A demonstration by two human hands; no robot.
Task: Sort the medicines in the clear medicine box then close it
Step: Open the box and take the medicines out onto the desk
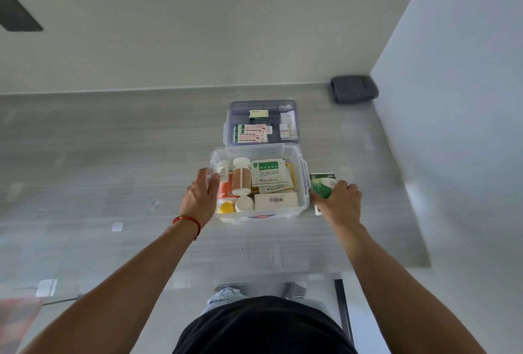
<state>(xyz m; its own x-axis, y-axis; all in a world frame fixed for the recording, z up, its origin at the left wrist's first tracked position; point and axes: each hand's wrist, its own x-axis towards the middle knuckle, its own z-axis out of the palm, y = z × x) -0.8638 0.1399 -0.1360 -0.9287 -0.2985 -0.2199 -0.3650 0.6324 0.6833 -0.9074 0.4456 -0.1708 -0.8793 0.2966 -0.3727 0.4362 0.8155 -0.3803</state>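
A medicine box point(302, 183) sits on a table point(113, 155), with a tray point(230, 115) of packets just behind it. Bottles point(241, 176) lie in the box's left half, sachets point(268, 172) in its right. The left hand point(199, 200) touches the box's left wall; the right hand point(338, 202) holds a packet point(322, 186) just right of it.

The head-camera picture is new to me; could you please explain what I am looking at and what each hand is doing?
There is no machine here: a camera worn on a person's head looks down at their two bare arms. On the grey surface stands a clear medicine box, open, holding bottles, sachets and a white carton. Behind it sits a tinted tray with more packets. The left hand rests on the box's left wall. The right hand holds a green sachet just outside the box's right wall. A dark folded cloth lies in the far corner.
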